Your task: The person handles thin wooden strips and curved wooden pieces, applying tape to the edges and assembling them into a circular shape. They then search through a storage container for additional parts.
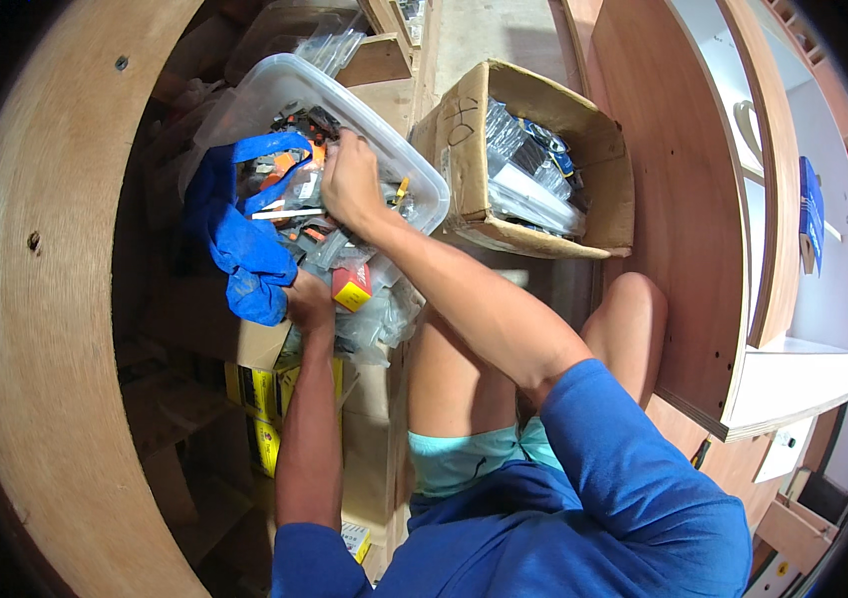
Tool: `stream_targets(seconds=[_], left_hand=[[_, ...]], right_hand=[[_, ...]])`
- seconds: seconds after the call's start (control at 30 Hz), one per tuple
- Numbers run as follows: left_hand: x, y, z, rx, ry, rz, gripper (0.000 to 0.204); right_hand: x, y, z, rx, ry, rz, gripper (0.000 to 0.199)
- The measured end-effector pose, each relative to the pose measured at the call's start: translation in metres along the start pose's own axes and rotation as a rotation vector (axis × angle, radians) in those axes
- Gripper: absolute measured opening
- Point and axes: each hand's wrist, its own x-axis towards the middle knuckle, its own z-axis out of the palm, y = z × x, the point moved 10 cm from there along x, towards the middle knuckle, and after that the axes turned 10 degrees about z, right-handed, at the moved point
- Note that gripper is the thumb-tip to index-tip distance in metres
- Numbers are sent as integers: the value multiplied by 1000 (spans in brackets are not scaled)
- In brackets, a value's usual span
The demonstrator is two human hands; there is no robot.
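Note:
A translucent plastic bin (416,171) stands at the upper left, full of small bagged parts, some orange and black. My right hand (352,184) reaches into it with fingers bent down together among the packets; what they hold, if anything, is hidden. A blue cloth with a strap (244,261) hangs over the bin's left and near side. My left hand (310,301) is at the bin's near side against this cloth, its fingers hidden. Close to both hands lie a red and yellow small box (352,287) and a thin white stick (288,213).
Right of the bin stands an open cardboard box (464,184) of plastic-wrapped items. Yellow and black boxes (262,394) sit below on the left. A wooden panel (35,299) rises at far left, a wooden cabinet (678,229) on the right. Clear bags (374,324) bulge near the left hand.

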Motion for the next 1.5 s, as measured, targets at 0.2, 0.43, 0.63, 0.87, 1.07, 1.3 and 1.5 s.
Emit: stream_targets(seconds=[0.2,0.43,0.63,0.87,1.07,1.3,1.5], left_hand=[[-1,33,-13,141,66,299,42],[-14,-10,12,29,-101,286,42],[-17,-15,6,-18,-12,173,39],[-14,12,15,53,-148,200,42],[-5,24,7,31,-94,223,46],[0,5,-2,-33,-102,134,51],[-14,12,21,-53,-275,73,56]], right_hand=[[18,24,9,-446,-116,278,35],[-14,-4,28,-577,-97,173,45],[-27,-23,69,-289,-328,-233,27],[-44,-36,50,-286,-304,-473,42],[-8,-17,26,-297,-40,-275,41],[24,20,55,-623,-408,226,32],[51,28,55,-701,-207,72,25]])
